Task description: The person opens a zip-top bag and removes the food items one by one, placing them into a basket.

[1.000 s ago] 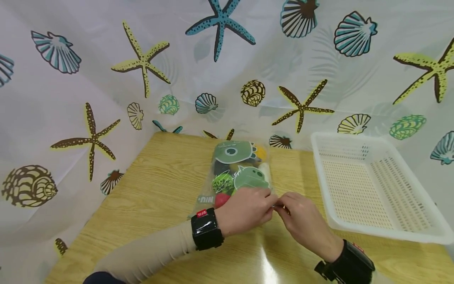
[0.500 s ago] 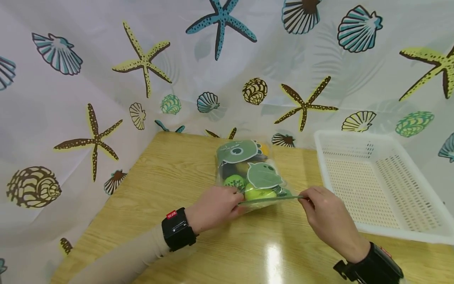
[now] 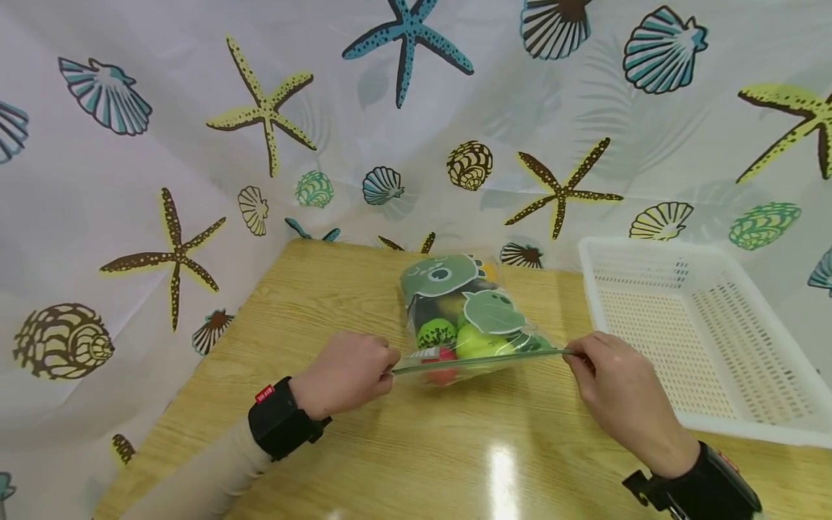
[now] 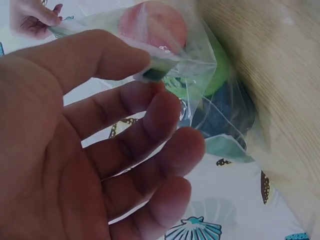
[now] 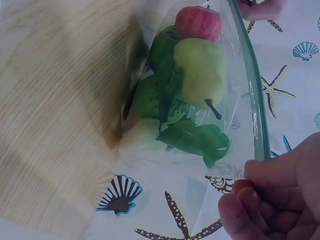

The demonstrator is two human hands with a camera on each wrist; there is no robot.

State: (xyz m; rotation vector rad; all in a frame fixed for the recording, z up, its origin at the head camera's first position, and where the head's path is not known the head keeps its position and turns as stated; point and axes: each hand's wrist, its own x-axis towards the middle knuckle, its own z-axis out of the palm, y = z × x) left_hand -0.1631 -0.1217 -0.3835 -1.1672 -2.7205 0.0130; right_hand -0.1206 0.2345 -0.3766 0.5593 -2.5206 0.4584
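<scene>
A clear zip bag (image 3: pixel 442 307) with green cartoon animal prints lies on the table, its zip edge drawn taut toward me. Inside show a red apple (image 5: pixel 198 23), a yellow-green pear (image 5: pixel 201 72), a green speckled round piece (image 3: pixel 436 334) and green leaves (image 5: pixel 197 140). My left hand (image 3: pixel 347 370) pinches the left corner of the zip edge between thumb and index finger; in the left wrist view its other fingers are loosely bent. At the opposite corner, my right hand (image 3: pixel 620 393) pinches the zip edge with thumb and fingers.
A white perforated plastic basket (image 3: pixel 656 347) stands on the right of the wooden table (image 3: pixel 312 303), close to my right hand. Behind and along the left hangs a white curtain (image 3: pixel 325 87) printed with shells and starfish.
My hands, close together at one corner a second ago, have moved apart. The left went left along the zip edge, the right went right, and the edge is now stretched between them.
</scene>
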